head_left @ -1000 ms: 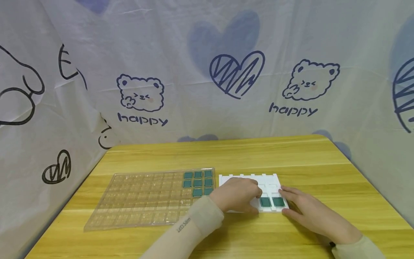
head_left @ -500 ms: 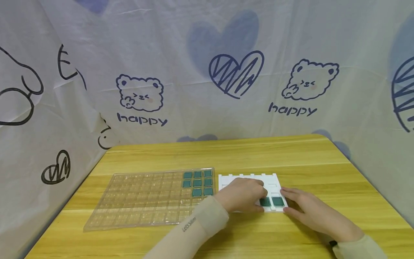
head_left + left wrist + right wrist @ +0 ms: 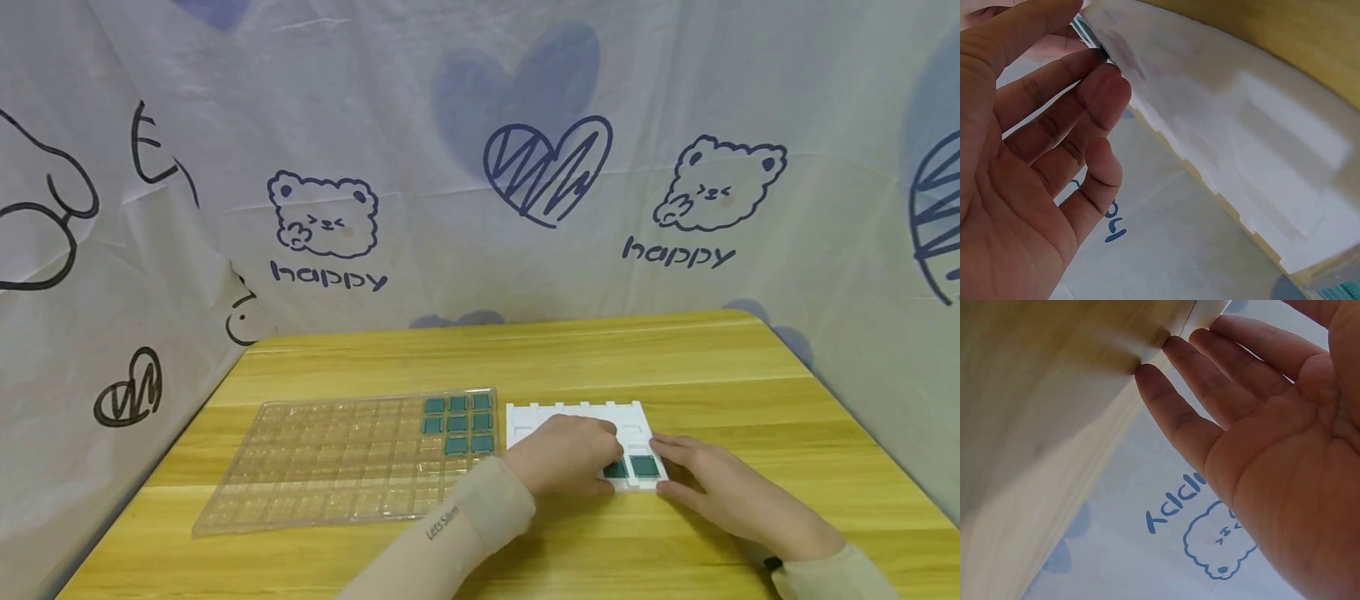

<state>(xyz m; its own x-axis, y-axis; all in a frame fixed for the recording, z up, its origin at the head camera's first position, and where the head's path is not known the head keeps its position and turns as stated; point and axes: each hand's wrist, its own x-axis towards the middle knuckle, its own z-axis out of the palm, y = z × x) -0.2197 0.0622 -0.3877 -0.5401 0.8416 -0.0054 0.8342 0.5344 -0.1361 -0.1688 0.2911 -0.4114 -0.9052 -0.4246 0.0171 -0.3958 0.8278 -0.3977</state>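
Note:
A white slotted tray (image 3: 555, 411) lies right of centre on the table in the head view. Two dark green square chips sit in its front row: the right chip (image 3: 643, 466) shows whole, the left chip (image 3: 614, 469) is partly covered. My left hand (image 3: 566, 454) bends over the tray, fingertips at that left chip's back edge and thumb by the front; the exact contact is hidden. In the left wrist view its fingers (image 3: 1075, 106) curl beside the tray. My right hand (image 3: 723, 487) rests straight fingers and thumb against the tray's right side.
A clear plastic blister tray (image 3: 322, 467) spreads to the left, with several green chips (image 3: 457, 423) in its right-hand pockets. Wooden table (image 3: 390, 358) surface surrounds both trays. A printed cloth (image 3: 442, 250) hangs behind and along the sides.
My left hand has shifted slightly right along the white tray, covering more of the left green chip. My right hand and both trays have stayed nearly still.

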